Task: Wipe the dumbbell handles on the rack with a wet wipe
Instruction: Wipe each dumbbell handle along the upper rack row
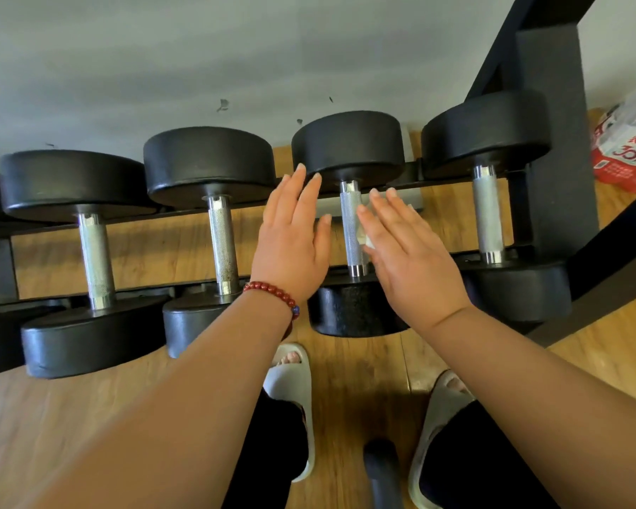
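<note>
Fingers straight, left hand clear of the handle, right hand beside it.

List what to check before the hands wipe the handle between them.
1. White wet wipe ready at the right hand: ok, a corner shows under the straight fingers.
2. Wipe in contact with the knurled silver handle: cannot tell; it sits close beside the handle's right side.
3. Left hand free: ok, it is flat, holds nothing and lies left of the handle.
4. Black round-headed dumbbell seated on the black metal rack: ok, it lies across the rails like its neighbours.
5. Wipe still damp: cannot tell.
</note>
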